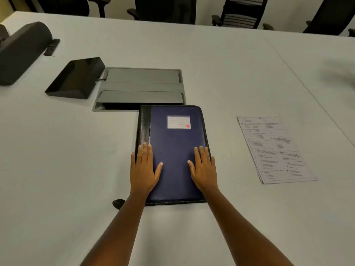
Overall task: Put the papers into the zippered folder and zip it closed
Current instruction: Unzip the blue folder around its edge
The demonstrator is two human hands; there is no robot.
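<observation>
A closed blue zippered folder (172, 139) with a black spine and a white label lies flat on the white table (57, 169) in front of me. My left hand (143, 169) rests flat on its lower left part, fingers straight. My right hand (203, 169) lies flat on its lower right part, fingers straight too. A small stack of printed papers (274, 148) lies on the table to the right of the folder, apart from it. A dark tab (118, 203) sticks out at the folder's near left corner.
A grey cable hatch (140, 87) is set into the table just behind the folder. A black tilted device (75, 77) stands left of the hatch, and a dark rounded object (21, 52) lies at the far left. Office chairs (240, 12) line the far edge.
</observation>
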